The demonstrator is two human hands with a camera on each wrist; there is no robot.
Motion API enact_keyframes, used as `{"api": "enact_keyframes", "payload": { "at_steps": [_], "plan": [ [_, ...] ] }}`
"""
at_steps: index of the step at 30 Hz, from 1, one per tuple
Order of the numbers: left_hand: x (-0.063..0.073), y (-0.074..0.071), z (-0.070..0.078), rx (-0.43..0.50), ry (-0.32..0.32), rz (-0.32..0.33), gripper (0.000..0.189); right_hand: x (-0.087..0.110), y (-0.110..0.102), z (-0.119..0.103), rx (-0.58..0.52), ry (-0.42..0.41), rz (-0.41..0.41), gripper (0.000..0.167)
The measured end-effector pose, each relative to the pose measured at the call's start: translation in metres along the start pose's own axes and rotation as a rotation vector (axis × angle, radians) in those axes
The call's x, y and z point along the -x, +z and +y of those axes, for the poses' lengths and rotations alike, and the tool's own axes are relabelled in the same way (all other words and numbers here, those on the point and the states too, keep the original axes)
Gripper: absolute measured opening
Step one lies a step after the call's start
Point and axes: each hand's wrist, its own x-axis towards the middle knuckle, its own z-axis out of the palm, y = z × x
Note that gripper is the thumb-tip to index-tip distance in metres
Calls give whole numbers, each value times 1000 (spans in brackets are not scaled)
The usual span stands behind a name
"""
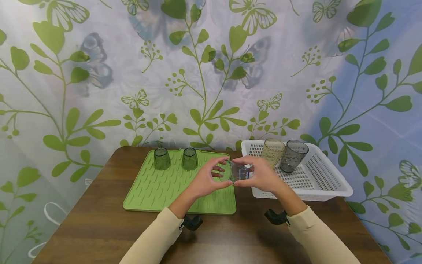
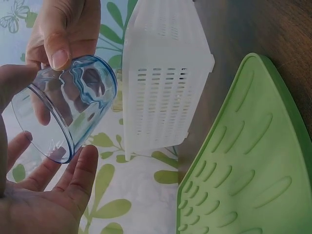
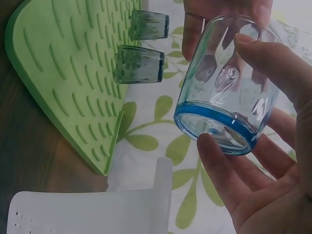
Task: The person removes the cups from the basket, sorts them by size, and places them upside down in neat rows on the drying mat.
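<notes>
A clear bluish drinking glass (image 1: 238, 172) is held on its side in the air between both hands. The left hand (image 1: 205, 179) grips it at the rim end, thumb on one side and fingers on the other. At the base end, the right hand (image 1: 265, 176) pinches it between thumb and fingers. In the right wrist view the glass (image 3: 226, 87) shows dimpled walls and a blue ring near its thick base. Two dark green glasses (image 1: 162, 159) (image 1: 189, 159) stand upside down on the green drying mat (image 1: 148, 194) behind the left hand.
A white perforated plastic basket (image 1: 329, 192) stands on the right of the brown wooden table (image 1: 99, 227). Inside it are a yellowish glass (image 1: 273, 151) and a grey glass (image 1: 294, 156), both mouth up. A leaf-patterned curtain (image 1: 211, 73) hangs behind the table.
</notes>
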Motion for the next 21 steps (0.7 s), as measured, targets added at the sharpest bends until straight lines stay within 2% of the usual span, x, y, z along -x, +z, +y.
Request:
{"api": "enact_keyframes", "payload": {
  "at_steps": [7,16,21],
  "plan": [
    [0,-1,-2,-7,9,24,70,1,1,6,-24,-18,23,74],
    [2,-4,-7,145,42,45,69,5,3,13,-249,37,55,71],
    [5,-5,-7,186,63,48,70,8,9,16,-410,78,67,71]
  ]
}}
